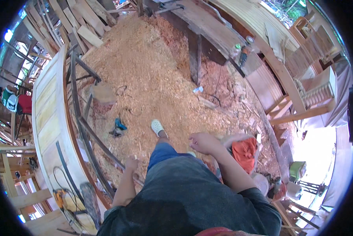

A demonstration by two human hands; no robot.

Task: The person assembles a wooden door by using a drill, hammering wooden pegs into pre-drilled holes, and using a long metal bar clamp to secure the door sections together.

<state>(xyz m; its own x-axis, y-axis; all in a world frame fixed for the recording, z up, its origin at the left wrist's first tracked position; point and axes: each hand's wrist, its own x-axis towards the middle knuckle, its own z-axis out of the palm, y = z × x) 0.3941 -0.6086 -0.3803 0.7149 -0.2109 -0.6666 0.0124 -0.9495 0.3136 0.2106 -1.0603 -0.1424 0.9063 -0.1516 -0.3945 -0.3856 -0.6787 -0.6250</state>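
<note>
Head view shows right hand (203, 142) and left hand (131, 164) curled, contents unclear, while a dark frame (81, 118) apparently raises the pale panel (46, 103) for reach.

Sawdust floor (145, 70): spreads ahead of you, tan with reddish patches.
On the sawdust: your white perforated shoe (157, 126), a blue object (120, 124) to its left, a small pale object (198, 89) farther ahead, and wood scraps (245, 110) toward your right.
Pale panel (46, 98): stretches along your left, beside a dark metal frame (90, 151).
On the panel: near you, an orange-and-black tool (59, 198) with a cord, plus a long dark strip (68, 167).
Long bench (208, 21): runs ahead and to your right.
On the bench: a dark-and-orange tool (244, 57), with a greenish container (237, 47) just beside it.
</note>
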